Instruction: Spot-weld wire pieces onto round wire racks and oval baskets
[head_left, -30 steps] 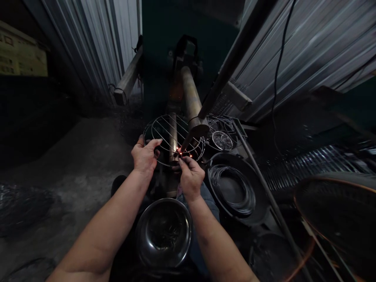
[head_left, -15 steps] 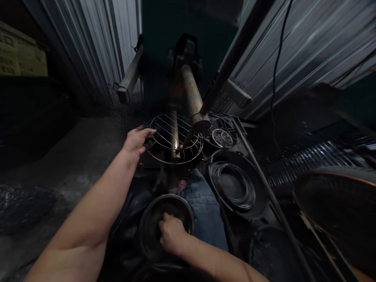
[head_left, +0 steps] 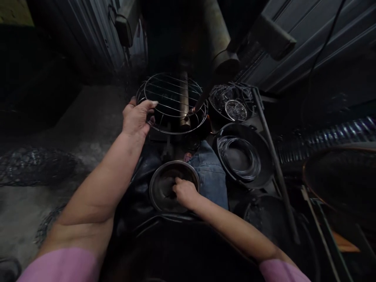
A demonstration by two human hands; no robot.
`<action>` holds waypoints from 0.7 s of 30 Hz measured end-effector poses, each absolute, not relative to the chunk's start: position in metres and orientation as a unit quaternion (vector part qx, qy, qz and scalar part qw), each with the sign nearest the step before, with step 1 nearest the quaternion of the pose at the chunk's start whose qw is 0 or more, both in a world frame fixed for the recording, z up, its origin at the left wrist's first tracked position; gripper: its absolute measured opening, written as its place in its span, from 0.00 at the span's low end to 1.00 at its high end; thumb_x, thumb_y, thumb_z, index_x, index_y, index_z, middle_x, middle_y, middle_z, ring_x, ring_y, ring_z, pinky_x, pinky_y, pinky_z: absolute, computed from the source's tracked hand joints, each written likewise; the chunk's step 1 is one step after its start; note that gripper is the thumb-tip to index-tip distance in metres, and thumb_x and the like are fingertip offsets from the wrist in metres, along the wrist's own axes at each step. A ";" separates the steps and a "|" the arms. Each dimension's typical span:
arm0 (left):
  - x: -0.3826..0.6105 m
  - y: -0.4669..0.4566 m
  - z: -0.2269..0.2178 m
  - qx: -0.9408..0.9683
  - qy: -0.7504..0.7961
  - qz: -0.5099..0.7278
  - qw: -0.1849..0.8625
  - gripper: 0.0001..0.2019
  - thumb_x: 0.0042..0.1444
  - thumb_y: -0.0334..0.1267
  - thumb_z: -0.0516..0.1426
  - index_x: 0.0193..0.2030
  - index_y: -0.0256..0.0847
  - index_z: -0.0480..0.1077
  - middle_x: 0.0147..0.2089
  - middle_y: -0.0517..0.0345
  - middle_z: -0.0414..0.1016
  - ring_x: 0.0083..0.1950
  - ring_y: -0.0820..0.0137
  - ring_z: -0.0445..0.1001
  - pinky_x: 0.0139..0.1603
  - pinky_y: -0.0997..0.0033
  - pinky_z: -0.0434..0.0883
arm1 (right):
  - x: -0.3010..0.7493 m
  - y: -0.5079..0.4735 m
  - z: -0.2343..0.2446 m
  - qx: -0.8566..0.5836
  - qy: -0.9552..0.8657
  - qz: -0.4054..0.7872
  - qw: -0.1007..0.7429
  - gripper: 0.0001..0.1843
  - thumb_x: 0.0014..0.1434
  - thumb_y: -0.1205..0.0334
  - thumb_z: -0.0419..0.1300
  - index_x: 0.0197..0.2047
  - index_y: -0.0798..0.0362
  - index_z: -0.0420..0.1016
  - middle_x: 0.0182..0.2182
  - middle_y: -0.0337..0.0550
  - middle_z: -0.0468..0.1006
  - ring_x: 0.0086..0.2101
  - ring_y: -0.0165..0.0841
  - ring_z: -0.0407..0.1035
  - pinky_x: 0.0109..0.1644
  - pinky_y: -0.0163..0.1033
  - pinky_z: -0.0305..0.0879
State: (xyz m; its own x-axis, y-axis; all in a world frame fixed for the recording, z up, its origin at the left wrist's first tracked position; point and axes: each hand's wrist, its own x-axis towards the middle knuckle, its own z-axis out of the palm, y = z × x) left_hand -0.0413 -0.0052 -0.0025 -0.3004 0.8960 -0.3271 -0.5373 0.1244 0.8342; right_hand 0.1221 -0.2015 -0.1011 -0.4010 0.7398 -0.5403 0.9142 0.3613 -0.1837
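Head view: a round wire rack (head_left: 172,103) sits toward 11 o'clock of centre, its far edge fading into darkness. At 10 o'clock the left hand (head_left: 136,116) grips its rim, thumb above, other fingers partly hidden. At 6 o'clock the right hand (head_left: 186,193) dips into a metal bowl (head_left: 156,192); its fingertips blur into the dark interior, so whether they hold anything cannot be told. A metal cylinder (head_left: 184,92) near 12 o'clock shows between the rack's wires. Pale marks beside it, at 11 o'clock, resemble lettering too faint to read. Something yellow (head_left: 16,13), far out at 10 o'clock, is cut off by the corner; pink sleeves (head_left: 63,266) leave the frame at 8 and nearly 5 o'clock.
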 end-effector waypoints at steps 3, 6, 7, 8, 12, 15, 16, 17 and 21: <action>-0.041 -0.010 -0.002 0.197 0.492 0.641 0.555 0.28 0.32 0.29 0.65 0.46 0.42 0.67 0.27 0.63 0.66 0.27 0.72 0.68 0.24 0.74 0.61 | 0.126 -0.198 -0.101 0.546 0.784 -0.240 0.171 0.12 0.56 0.68 0.55 0.38 0.54 0.80 0.42 0.51 0.76 0.39 0.37 0.73 0.40 0.37 0.66; -0.040 -0.013 -0.002 0.189 0.494 0.647 0.549 0.30 0.32 0.29 0.65 0.48 0.43 0.67 0.27 0.64 0.66 0.27 0.73 0.67 0.24 0.75 0.60 | 0.132 -0.193 -0.094 0.589 0.751 -0.274 0.116 0.11 0.57 0.67 0.56 0.40 0.54 0.80 0.40 0.48 0.77 0.40 0.35 0.73 0.43 0.35 0.65; -0.040 -0.013 -0.002 0.188 0.493 0.647 0.550 0.30 0.32 0.29 0.65 0.48 0.43 0.67 0.27 0.64 0.66 0.27 0.73 0.67 0.25 0.75 0.60 | 0.135 -0.193 -0.090 0.595 0.745 -0.289 0.090 0.11 0.57 0.67 0.57 0.40 0.54 0.80 0.39 0.47 0.78 0.41 0.35 0.72 0.44 0.34 0.65; -0.040 -0.012 -0.003 0.190 0.492 0.646 0.551 0.30 0.32 0.29 0.65 0.48 0.42 0.67 0.27 0.64 0.66 0.27 0.74 0.67 0.25 0.75 0.61 | 0.139 -0.193 -0.084 0.599 0.740 -0.301 0.062 0.11 0.58 0.67 0.58 0.41 0.54 0.80 0.39 0.46 0.78 0.42 0.34 0.72 0.45 0.34 0.65; -0.042 -0.011 -0.004 0.205 0.479 0.650 0.553 0.24 0.32 0.31 0.65 0.41 0.42 0.67 0.27 0.64 0.66 0.28 0.74 0.67 0.25 0.75 0.62 | 0.163 -0.201 -0.055 0.659 0.710 -0.248 0.017 0.12 0.60 0.69 0.55 0.43 0.53 0.79 0.38 0.45 0.79 0.41 0.33 0.73 0.44 0.33 0.64; -0.043 -0.013 -0.001 0.204 0.470 0.652 0.558 0.23 0.30 0.31 0.66 0.37 0.42 0.65 0.28 0.64 0.66 0.27 0.75 0.66 0.25 0.75 0.62 | 0.189 -0.212 -0.040 0.732 0.662 -0.124 0.105 0.14 0.61 0.70 0.51 0.38 0.54 0.79 0.37 0.48 0.78 0.39 0.35 0.73 0.39 0.35 0.63; -0.043 -0.014 0.001 0.197 0.471 0.652 0.561 0.24 0.29 0.30 0.66 0.37 0.42 0.65 0.28 0.64 0.66 0.27 0.75 0.66 0.25 0.75 0.62 | 0.197 -0.214 -0.039 0.737 0.653 -0.104 0.139 0.14 0.60 0.72 0.51 0.36 0.54 0.79 0.36 0.48 0.78 0.38 0.35 0.73 0.38 0.35 0.62; -0.043 -0.015 0.002 0.190 0.473 0.650 0.563 0.25 0.28 0.30 0.66 0.38 0.42 0.65 0.28 0.65 0.66 0.27 0.75 0.66 0.25 0.75 0.62 | 0.204 -0.215 -0.038 0.735 0.652 -0.093 0.164 0.14 0.59 0.73 0.51 0.35 0.54 0.78 0.36 0.48 0.78 0.38 0.36 0.73 0.38 0.35 0.62; -0.046 -0.017 0.008 0.170 0.481 0.645 0.568 0.28 0.27 0.33 0.68 0.39 0.43 0.66 0.31 0.65 0.67 0.28 0.75 0.67 0.27 0.74 0.63 | 0.217 -0.212 -0.039 0.702 0.683 -0.077 0.188 0.14 0.56 0.74 0.52 0.32 0.54 0.79 0.35 0.51 0.79 0.40 0.40 0.74 0.39 0.38 0.62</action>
State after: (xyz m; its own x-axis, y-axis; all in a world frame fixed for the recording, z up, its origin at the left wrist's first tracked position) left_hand -0.0463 -0.0170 0.0082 -0.2961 0.8975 -0.3270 -0.5699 0.1087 0.8145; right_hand 0.2170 -0.2117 -0.0392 0.0548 0.9295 -0.3648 0.9875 0.0036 0.1576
